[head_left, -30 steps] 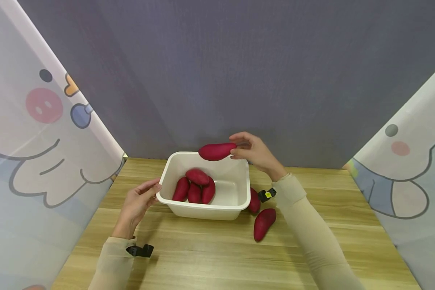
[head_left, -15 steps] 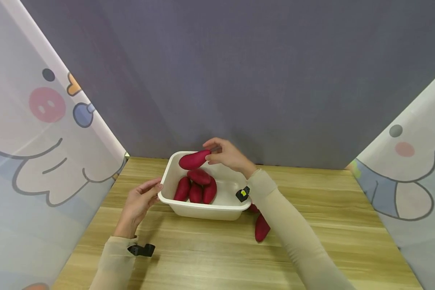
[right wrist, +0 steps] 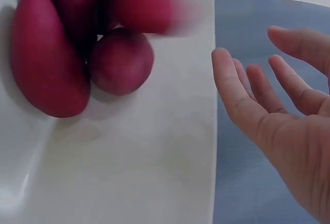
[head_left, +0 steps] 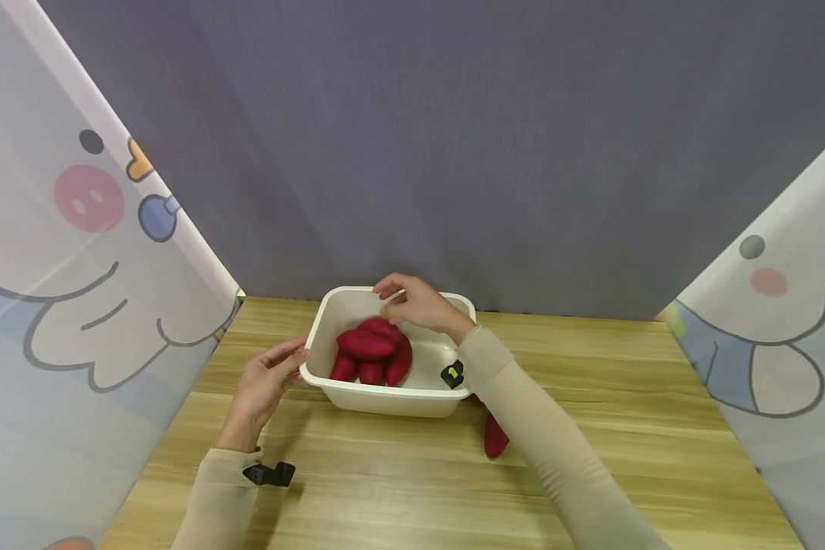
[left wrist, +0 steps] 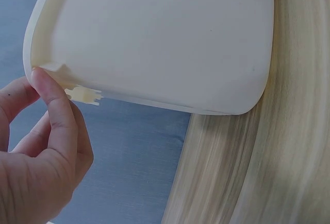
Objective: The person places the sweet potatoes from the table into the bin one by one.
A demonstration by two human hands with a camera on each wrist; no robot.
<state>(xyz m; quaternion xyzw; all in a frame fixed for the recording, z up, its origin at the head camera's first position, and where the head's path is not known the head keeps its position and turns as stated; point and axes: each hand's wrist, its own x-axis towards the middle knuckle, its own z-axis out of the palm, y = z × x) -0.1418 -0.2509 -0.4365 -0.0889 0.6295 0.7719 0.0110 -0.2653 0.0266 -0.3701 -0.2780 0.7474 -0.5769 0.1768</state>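
Note:
A white plastic bin point(head_left: 392, 403) stands on the table with several red sweet potatoes piled in its left half. One sweet potato point(head_left: 366, 344) lies across the top of the pile; in the right wrist view a sweet potato point(right wrist: 142, 5) is blurred at one end. My left hand point(head_left: 264, 386) pinches the bin's left rim between thumb and fingers, and the left wrist view shows the thumb point(left wrist: 54, 92) on the rim. Over the bin's back part, my right hand point(head_left: 419, 304) holds nothing, its fingers spread apart in the right wrist view.
Right of the bin another sweet potato point(head_left: 496, 437) lies on the wooden table point(head_left: 378, 489), partly hidden by the right sleeve point(head_left: 550, 443). A grey backdrop point(head_left: 412, 153) rises behind the bin, and patterned curtains point(head_left: 89, 290) flank both sides.
My right hand has carried a sweet potato leftward over the bin and let go of it; it now rests on the pile. The left hand keeps its place on the rim.

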